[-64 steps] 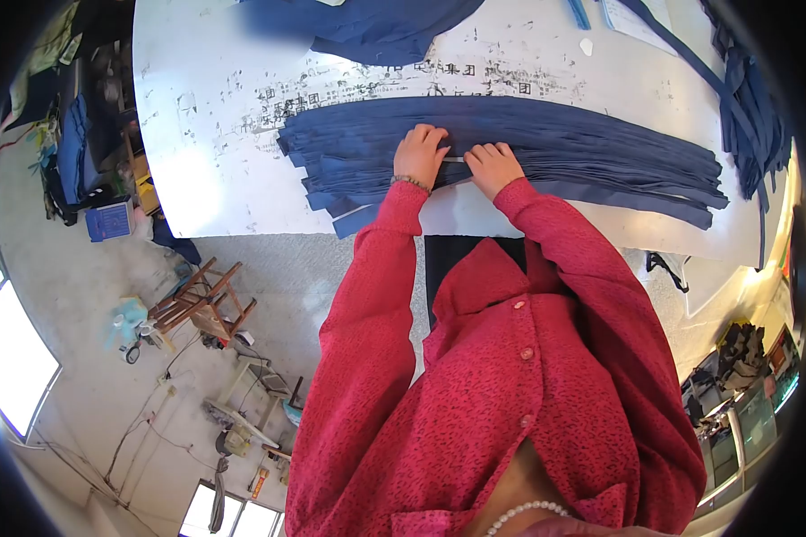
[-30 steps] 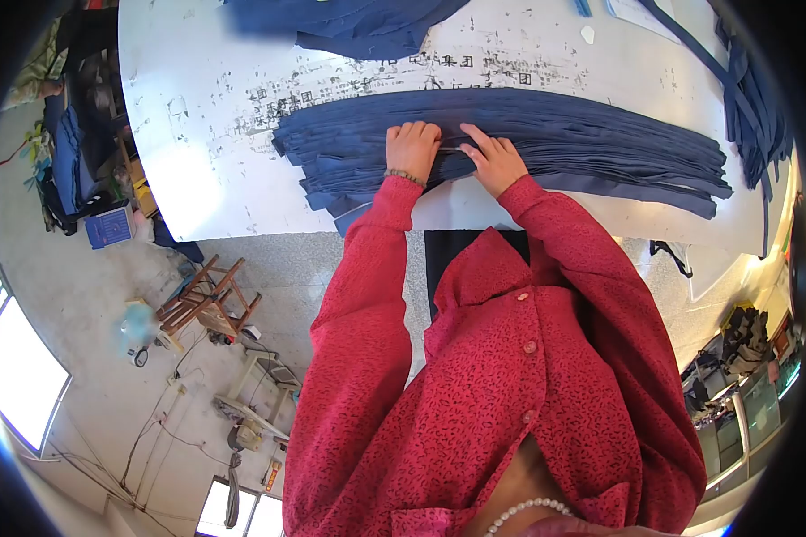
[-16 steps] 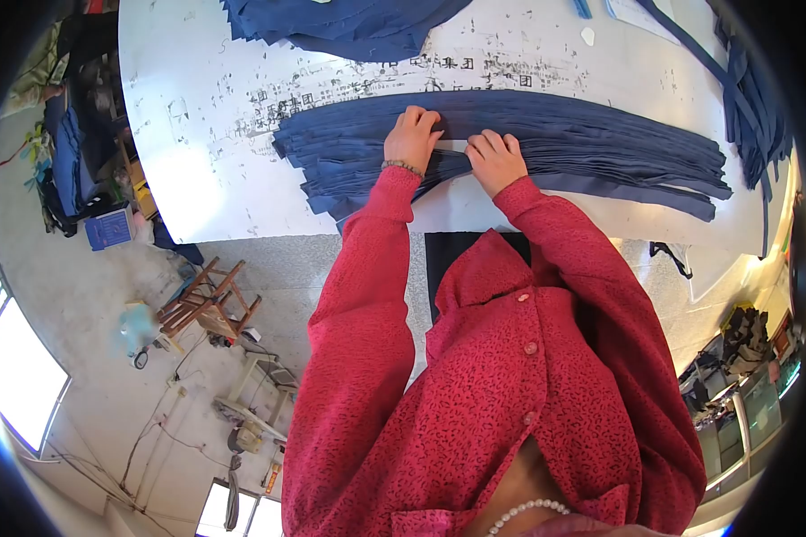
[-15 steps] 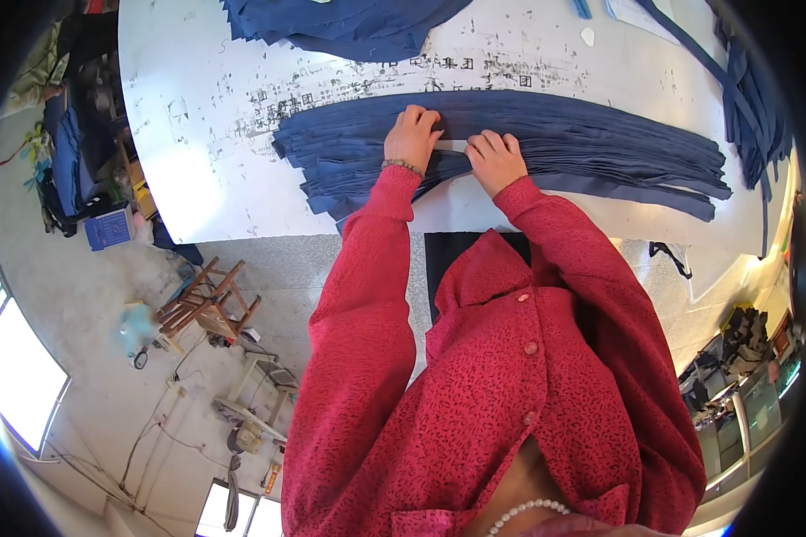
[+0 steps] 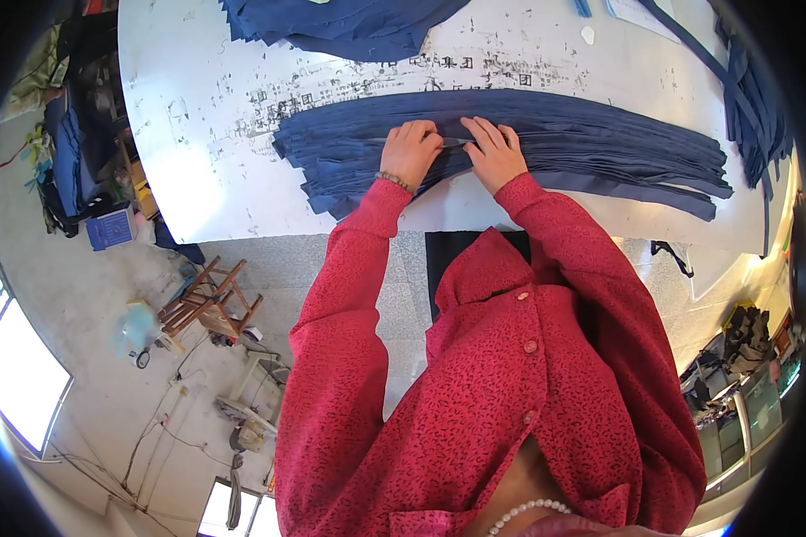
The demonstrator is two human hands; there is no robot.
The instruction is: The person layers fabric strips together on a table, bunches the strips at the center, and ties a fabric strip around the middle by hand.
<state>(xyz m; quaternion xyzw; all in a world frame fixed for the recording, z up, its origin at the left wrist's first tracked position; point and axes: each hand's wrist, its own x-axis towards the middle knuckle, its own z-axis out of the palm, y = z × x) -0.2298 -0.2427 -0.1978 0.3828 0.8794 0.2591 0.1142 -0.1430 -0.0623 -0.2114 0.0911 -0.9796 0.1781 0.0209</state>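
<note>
A long fanned row of dark blue fabric pieces (image 5: pixel 618 141) lies across the white table, its many layers overlapping. My left hand (image 5: pixel 410 150), with a beaded bracelet at the wrist, is closed on the near-middle edges of the layers, fingers bent over them. Just to its right, my right hand (image 5: pixel 496 156) grips the same layers, thumb towards the left hand and fingers reaching forward over the cloth. Between the two hands a narrow pale gap shows among the folds. The fingertips are partly hidden by the hands and cloth.
Another blue fabric pile (image 5: pixel 349 27) lies at the table's far side. Long blue strips (image 5: pixel 750 116) hang over the right edge. The printed white table (image 5: pixel 188 152) ends close to my body. A wooden stool (image 5: pixel 208 300) stands on the floor at left.
My left hand has shifted slightly left and nearer to me. My right hand's fingers have stretched further forward over the cloth. The pale gap between the hands has narrowed.
</note>
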